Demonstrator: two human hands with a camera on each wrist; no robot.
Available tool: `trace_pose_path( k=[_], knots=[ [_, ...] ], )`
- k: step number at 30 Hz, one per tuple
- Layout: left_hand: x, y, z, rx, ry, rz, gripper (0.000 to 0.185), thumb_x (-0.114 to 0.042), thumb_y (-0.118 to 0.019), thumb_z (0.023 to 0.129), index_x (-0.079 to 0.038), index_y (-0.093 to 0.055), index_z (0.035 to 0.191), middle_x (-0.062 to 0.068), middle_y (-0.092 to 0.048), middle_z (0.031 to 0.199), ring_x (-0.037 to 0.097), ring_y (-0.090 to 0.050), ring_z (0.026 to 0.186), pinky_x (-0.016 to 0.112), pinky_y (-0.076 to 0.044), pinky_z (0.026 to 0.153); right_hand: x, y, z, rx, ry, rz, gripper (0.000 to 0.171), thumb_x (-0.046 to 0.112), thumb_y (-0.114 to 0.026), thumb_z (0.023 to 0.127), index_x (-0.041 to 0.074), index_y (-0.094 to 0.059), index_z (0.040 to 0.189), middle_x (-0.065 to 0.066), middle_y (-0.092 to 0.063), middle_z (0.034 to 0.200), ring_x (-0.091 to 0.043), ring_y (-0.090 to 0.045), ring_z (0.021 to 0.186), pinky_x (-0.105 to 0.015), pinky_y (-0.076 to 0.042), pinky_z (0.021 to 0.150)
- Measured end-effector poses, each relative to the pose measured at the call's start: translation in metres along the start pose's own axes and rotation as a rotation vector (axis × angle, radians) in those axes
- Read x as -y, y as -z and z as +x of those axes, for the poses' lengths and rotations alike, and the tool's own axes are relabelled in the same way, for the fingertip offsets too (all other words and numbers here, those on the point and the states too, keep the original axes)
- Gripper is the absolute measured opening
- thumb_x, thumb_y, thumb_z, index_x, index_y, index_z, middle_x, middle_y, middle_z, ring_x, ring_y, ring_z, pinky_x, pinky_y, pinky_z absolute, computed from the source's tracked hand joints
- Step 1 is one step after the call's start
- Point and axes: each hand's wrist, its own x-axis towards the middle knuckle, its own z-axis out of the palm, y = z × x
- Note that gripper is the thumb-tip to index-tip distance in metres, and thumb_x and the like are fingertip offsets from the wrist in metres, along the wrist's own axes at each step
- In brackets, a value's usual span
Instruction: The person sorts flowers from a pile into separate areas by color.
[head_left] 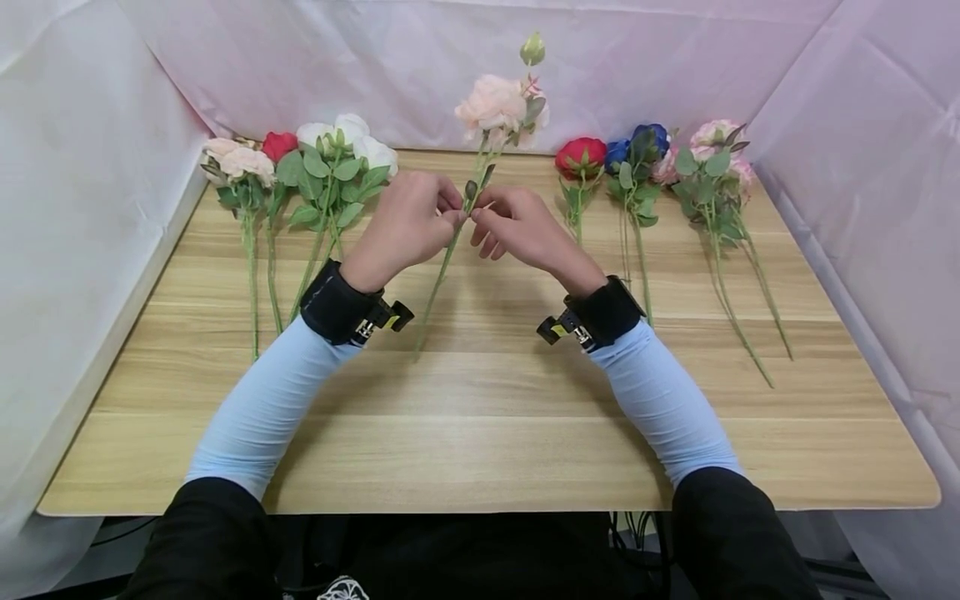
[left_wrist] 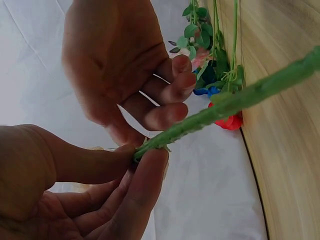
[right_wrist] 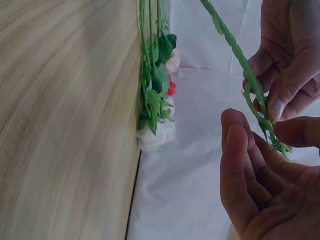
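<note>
A pale pink artificial flower (head_left: 491,107) with a green bud above it stands tilted over the middle of the table. Its green stem (left_wrist: 220,107) slants down toward the table front. My left hand (head_left: 408,218) pinches this stem between thumb and forefinger, below the blooms. Just to the right, my right hand (head_left: 525,229) has its thumb and forefinger at the stem, close to the left fingertips. Its other fingers (right_wrist: 234,145) are bent loosely away from the stem. A short side shoot (right_wrist: 252,102) runs along the main stem near the left thumb.
White flowers (head_left: 352,137), a red one (head_left: 279,146) and pale ones (head_left: 240,158) lie at the back left of the wooden table (head_left: 480,433). Red (head_left: 581,157), blue (head_left: 649,140) and pink (head_left: 712,140) flowers lie at the back right. White cloth (head_left: 862,167) surrounds the table.
</note>
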Motion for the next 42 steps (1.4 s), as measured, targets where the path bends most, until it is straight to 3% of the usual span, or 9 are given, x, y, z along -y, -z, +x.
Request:
trace_pose_path(
  k=[6, 12, 26, 34, 42],
  knots=[
    [0.000, -0.002, 0.002, 0.007, 0.009, -0.023, 0.017, -0.006, -0.061, 0.098, -0.002, -0.075, 0.108, 0.014, -0.078, 0.102, 0.026, -0.072, 0.090, 0.033, -0.049, 0.074, 0.002, -0.003, 0.000, -0.036, 0.028, 0.060, 0.029, 0.029, -0.055, 0.107, 0.004, -0.068, 0.113, -0.017, -0.074, 0.091, -0.036, -0.073, 0.079, -0.038, -0.062, 0.069],
    [-0.001, -0.004, 0.002, 0.008, 0.008, -0.020, 0.017, -0.009, -0.063, 0.099, -0.003, -0.075, 0.108, 0.012, -0.079, 0.100, 0.023, -0.073, 0.080, 0.030, -0.045, 0.069, 0.002, -0.007, 0.001, -0.119, 0.029, 0.140, 0.022, 0.020, -0.057, 0.106, 0.000, -0.067, 0.105, -0.025, -0.073, 0.092, -0.021, -0.073, 0.068, -0.034, -0.062, 0.065],
    [-0.005, -0.006, 0.001, 0.011, -0.014, -0.035, 0.023, -0.008, -0.059, 0.100, -0.004, -0.075, 0.117, 0.009, -0.080, 0.097, 0.017, -0.075, 0.071, 0.026, -0.044, 0.060, 0.002, -0.009, 0.001, -0.250, 0.032, 0.192, 0.015, 0.017, -0.063, 0.102, 0.003, -0.065, 0.095, -0.005, -0.072, 0.072, -0.016, -0.070, 0.062, -0.032, -0.061, 0.062],
    [-0.002, -0.002, -0.001, 0.042, -0.010, -0.053, 0.019, -0.011, -0.064, 0.101, -0.003, -0.076, 0.114, 0.010, -0.079, 0.099, 0.018, -0.075, 0.071, 0.027, -0.054, 0.064, -0.001, -0.004, 0.004, -0.231, 0.060, 0.122, 0.016, 0.015, -0.063, 0.101, 0.002, -0.068, 0.092, -0.006, -0.072, 0.069, -0.029, -0.071, 0.064, -0.032, -0.060, 0.061],
    [0.001, 0.000, -0.001, 0.076, 0.013, 0.026, 0.020, -0.021, -0.068, 0.101, -0.005, -0.077, 0.110, 0.010, -0.079, 0.089, 0.019, -0.073, 0.069, 0.032, -0.052, 0.069, -0.028, 0.022, 0.009, -0.224, -0.098, 0.098, 0.019, 0.018, -0.065, 0.099, 0.002, -0.069, 0.091, -0.005, -0.071, 0.068, -0.018, -0.069, 0.058, -0.032, -0.061, 0.061]
  ],
)
